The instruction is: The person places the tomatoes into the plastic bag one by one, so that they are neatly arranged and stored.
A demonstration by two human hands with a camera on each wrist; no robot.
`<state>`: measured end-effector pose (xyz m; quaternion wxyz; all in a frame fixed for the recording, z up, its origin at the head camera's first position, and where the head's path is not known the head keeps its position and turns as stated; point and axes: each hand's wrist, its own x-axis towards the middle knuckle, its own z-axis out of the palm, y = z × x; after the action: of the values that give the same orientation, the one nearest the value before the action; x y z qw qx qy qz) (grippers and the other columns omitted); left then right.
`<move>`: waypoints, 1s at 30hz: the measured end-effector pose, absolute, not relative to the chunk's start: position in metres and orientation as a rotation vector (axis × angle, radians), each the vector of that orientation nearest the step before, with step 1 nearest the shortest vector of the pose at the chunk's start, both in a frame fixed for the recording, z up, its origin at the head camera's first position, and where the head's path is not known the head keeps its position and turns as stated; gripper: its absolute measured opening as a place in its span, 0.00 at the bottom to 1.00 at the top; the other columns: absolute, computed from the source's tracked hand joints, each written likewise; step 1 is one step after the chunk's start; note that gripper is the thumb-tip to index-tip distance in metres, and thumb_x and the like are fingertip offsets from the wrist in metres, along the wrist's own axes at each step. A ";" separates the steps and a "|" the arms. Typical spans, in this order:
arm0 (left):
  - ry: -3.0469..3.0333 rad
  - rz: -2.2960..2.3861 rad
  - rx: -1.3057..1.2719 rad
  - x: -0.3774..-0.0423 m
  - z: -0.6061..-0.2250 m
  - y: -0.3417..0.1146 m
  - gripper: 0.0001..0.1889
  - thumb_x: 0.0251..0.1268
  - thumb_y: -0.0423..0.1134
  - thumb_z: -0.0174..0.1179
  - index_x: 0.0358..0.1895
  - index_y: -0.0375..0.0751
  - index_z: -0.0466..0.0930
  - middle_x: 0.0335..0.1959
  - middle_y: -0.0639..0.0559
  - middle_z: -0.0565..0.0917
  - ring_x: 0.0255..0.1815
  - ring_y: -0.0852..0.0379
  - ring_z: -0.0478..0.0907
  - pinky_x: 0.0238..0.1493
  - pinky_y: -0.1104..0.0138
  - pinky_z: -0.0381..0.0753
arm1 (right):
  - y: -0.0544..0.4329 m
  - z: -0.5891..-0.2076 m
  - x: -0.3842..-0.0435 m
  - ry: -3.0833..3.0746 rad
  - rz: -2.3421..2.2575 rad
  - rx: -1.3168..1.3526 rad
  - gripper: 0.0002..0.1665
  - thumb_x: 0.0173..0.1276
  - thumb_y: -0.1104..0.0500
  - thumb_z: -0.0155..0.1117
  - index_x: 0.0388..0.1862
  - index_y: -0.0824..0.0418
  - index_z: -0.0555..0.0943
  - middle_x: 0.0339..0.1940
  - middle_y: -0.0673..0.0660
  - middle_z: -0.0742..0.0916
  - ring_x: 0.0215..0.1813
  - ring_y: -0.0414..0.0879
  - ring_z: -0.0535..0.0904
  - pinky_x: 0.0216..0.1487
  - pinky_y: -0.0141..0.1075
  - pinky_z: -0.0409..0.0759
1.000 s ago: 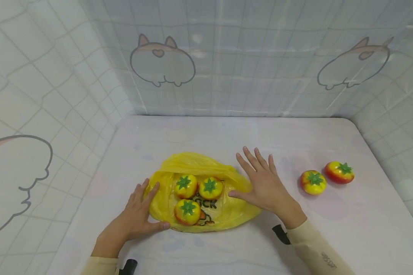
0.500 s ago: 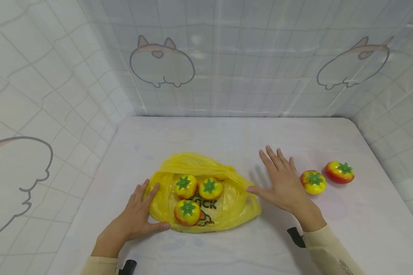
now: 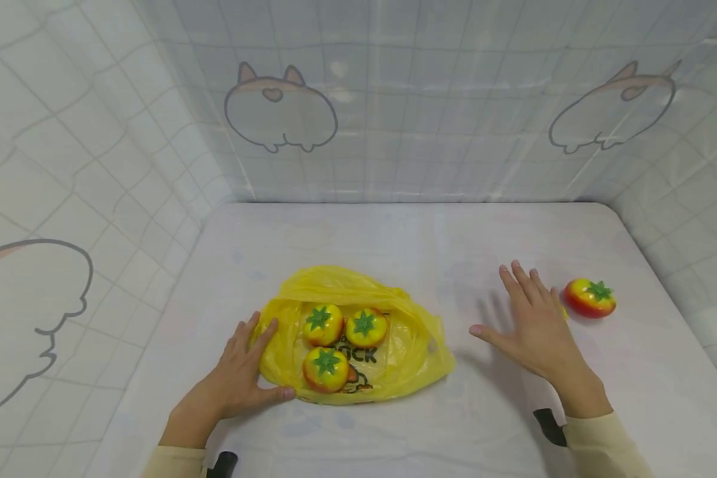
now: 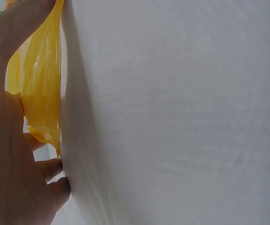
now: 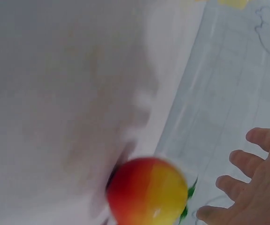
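A yellow plastic bag lies flattened on the table with three toy tomatoes, red and yellow with green star-shaped tops; the front one is nearest its lower edge. My left hand rests at the bag's left side with fingers spread; the left wrist view shows its fingertips on the table beside the yellow plastic. To the right, my right hand hovers with spread fingers, holding nothing. It mostly hides a toy tomato. Another toy tomato sits just beyond. In the right wrist view a tomato is beside the fingers.
A white cloth covers the table. White tiled-pattern sheeting with cartoon animal drawings forms the back wall and both side walls. Black straps show near both wrists, by the beige sleeves.
My right hand has moved right, from over the bag's right side to over the nearer loose toy tomato, which it now mostly covers. The left hand and bag stay in place.
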<state>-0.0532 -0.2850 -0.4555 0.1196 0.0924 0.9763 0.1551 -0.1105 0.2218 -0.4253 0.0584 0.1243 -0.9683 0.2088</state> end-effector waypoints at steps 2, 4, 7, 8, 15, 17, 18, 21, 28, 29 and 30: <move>2.851 0.456 0.271 -0.053 -0.455 -0.285 0.67 0.45 0.81 0.64 0.84 0.50 0.45 0.84 0.33 0.39 0.79 0.20 0.42 0.71 0.27 0.55 | 0.231 -0.425 -0.108 -2.927 0.638 0.353 0.68 0.58 0.29 0.73 0.85 0.58 0.51 0.85 0.66 0.56 0.82 0.75 0.48 0.76 0.74 0.40; 2.850 0.461 0.272 -0.053 -0.455 -0.284 0.67 0.46 0.81 0.64 0.84 0.50 0.45 0.84 0.33 0.39 0.79 0.20 0.42 0.71 0.27 0.55 | 0.239 -0.425 -0.105 -2.920 0.634 0.340 0.68 0.58 0.30 0.74 0.85 0.59 0.51 0.85 0.67 0.56 0.81 0.76 0.49 0.78 0.72 0.40; 2.847 0.464 0.270 -0.053 -0.454 -0.284 0.67 0.46 0.81 0.64 0.84 0.50 0.45 0.84 0.33 0.39 0.79 0.20 0.42 0.71 0.27 0.54 | 0.249 -0.428 -0.102 -2.901 0.622 0.325 0.69 0.57 0.31 0.75 0.85 0.60 0.52 0.83 0.70 0.57 0.79 0.77 0.50 0.79 0.69 0.41; 2.846 0.467 0.270 -0.053 -0.454 -0.283 0.67 0.46 0.81 0.64 0.84 0.50 0.45 0.84 0.33 0.39 0.79 0.20 0.42 0.71 0.27 0.54 | 0.252 -0.429 -0.100 -2.896 0.617 0.319 0.69 0.56 0.31 0.76 0.85 0.61 0.52 0.83 0.70 0.58 0.79 0.78 0.51 0.79 0.69 0.42; 2.860 0.454 0.290 -0.053 -0.455 -0.285 0.67 0.46 0.82 0.64 0.84 0.49 0.45 0.83 0.32 0.38 0.79 0.20 0.42 0.72 0.28 0.53 | 0.268 -0.434 -0.092 -2.836 0.624 0.306 0.69 0.53 0.35 0.80 0.83 0.63 0.56 0.81 0.73 0.62 0.76 0.78 0.57 0.72 0.78 0.49; 2.864 0.458 0.297 -0.054 -0.456 -0.286 0.67 0.46 0.81 0.64 0.84 0.49 0.45 0.83 0.32 0.38 0.79 0.19 0.42 0.73 0.28 0.53 | 0.270 -0.437 -0.090 -2.827 0.627 0.302 0.68 0.52 0.36 0.80 0.83 0.63 0.57 0.81 0.73 0.62 0.76 0.77 0.58 0.72 0.78 0.48; 2.865 0.462 0.300 -0.054 -0.456 -0.287 0.67 0.46 0.81 0.64 0.84 0.49 0.45 0.83 0.31 0.38 0.79 0.19 0.42 0.73 0.28 0.53 | 0.272 -0.438 -0.089 -2.822 0.630 0.301 0.68 0.52 0.36 0.81 0.82 0.64 0.57 0.80 0.73 0.62 0.76 0.77 0.58 0.72 0.78 0.48; 2.866 0.466 0.302 -0.054 -0.456 -0.287 0.67 0.46 0.81 0.64 0.84 0.49 0.45 0.83 0.31 0.39 0.79 0.19 0.42 0.72 0.27 0.53 | 0.275 -0.441 -0.087 -2.807 0.636 0.298 0.68 0.51 0.37 0.81 0.81 0.65 0.58 0.80 0.73 0.63 0.75 0.76 0.59 0.72 0.77 0.51; 2.861 0.468 0.292 -0.054 -0.455 -0.286 0.67 0.45 0.81 0.64 0.84 0.49 0.45 0.83 0.32 0.39 0.79 0.19 0.42 0.72 0.27 0.54 | 0.283 -0.440 -0.085 -2.820 0.653 0.281 0.68 0.54 0.37 0.80 0.82 0.66 0.55 0.81 0.73 0.61 0.75 0.78 0.59 0.70 0.78 0.52; 2.859 0.467 0.288 -0.054 -0.455 -0.286 0.67 0.45 0.82 0.64 0.84 0.49 0.45 0.83 0.32 0.39 0.79 0.20 0.42 0.71 0.27 0.54 | 0.284 -0.441 -0.085 -2.824 0.656 0.275 0.68 0.54 0.38 0.80 0.82 0.66 0.55 0.81 0.73 0.60 0.75 0.78 0.58 0.70 0.78 0.52; 2.857 0.465 0.285 -0.053 -0.456 -0.286 0.67 0.45 0.82 0.64 0.84 0.49 0.45 0.83 0.32 0.39 0.79 0.20 0.42 0.72 0.27 0.54 | 0.285 -0.441 -0.085 -2.825 0.660 0.271 0.68 0.54 0.38 0.80 0.82 0.67 0.55 0.81 0.74 0.60 0.75 0.78 0.58 0.69 0.79 0.52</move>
<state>-0.0534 -0.2857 -0.4555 0.1161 0.0973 0.9756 0.1587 -0.0847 0.2852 -0.4410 0.1138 0.0922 -0.9633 0.2251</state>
